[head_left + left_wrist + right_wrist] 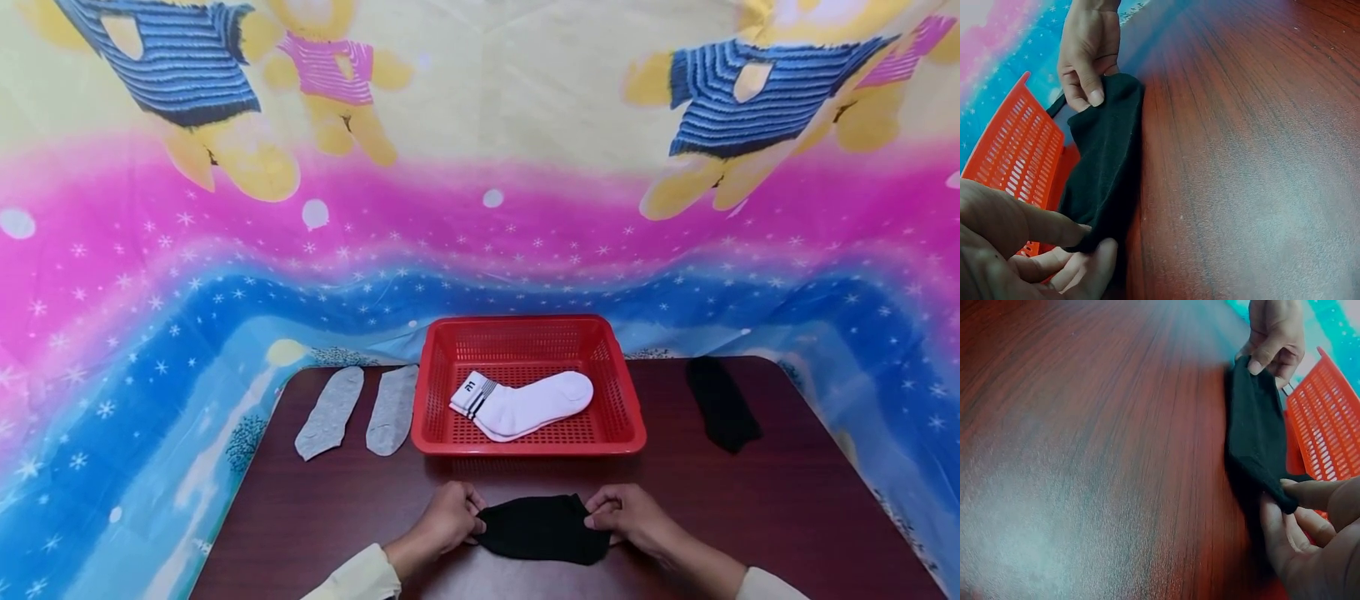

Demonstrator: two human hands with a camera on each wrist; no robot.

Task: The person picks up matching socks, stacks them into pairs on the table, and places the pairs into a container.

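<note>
A black sock (542,528) is stretched sideways between both hands in front of the red basket. The left hand (448,518) pinches its left end between thumb and fingers. At the other end, the right hand (632,518) pinches the sock near its opening. Both wrist views show the black sock (1102,156) held along its length just over the table, with the basket close beside it. Inside the red basket (528,448) lies a pair of white socks (536,403) with dark stripes at the cuffs.
Two grey socks, one the far-left sock (330,412) and the other a sock (392,411) beside the basket, lie on the dark wooden table (300,525). Another black sock (723,405) lies at the right. A patterned cloth (480,200) hangs behind the table.
</note>
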